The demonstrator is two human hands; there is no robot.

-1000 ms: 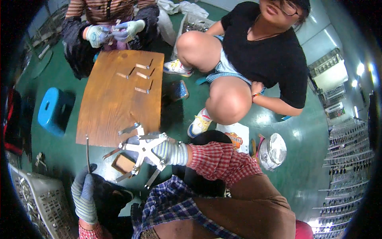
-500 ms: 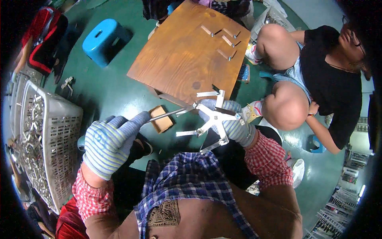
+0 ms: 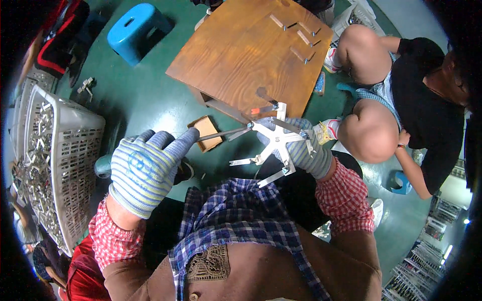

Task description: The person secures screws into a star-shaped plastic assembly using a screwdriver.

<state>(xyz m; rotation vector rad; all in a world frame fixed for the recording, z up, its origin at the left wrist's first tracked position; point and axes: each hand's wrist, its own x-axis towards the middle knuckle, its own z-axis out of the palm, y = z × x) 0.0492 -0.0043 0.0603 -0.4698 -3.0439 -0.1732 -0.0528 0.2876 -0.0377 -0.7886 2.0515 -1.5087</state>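
My left hand (image 3: pixel 145 173), in a striped knit glove, is closed round a screwdriver (image 3: pixel 221 134). Its metal shaft runs right, and its tip meets a screw at the upper left arm of a white star-shaped bracket (image 3: pixel 275 140). A teal rounded end shows on the hand's other side, in line with the shaft. My gloved right hand (image 3: pixel 307 156) grips the bracket from behind and from the right; most of its fingers are hidden. Narrow metal strips hinge from the bracket's arms at several screws, and one strip near the top has an orange end.
Ahead is a wooden table (image 3: pixel 226 50) with several small strips and screws on it. A cardboard box (image 3: pixel 207 131) sits on the floor before it. White baskets of metal parts (image 3: pixel 75 150) stand left, a blue stool (image 3: pixel 133 32) far left. A person (image 3: pixel 416 95) sits at right.
The view has shifted, so the table appears higher and further right. The screwdriver tip stays at the same bracket arm. The metal strips on the bracket have swung slightly.
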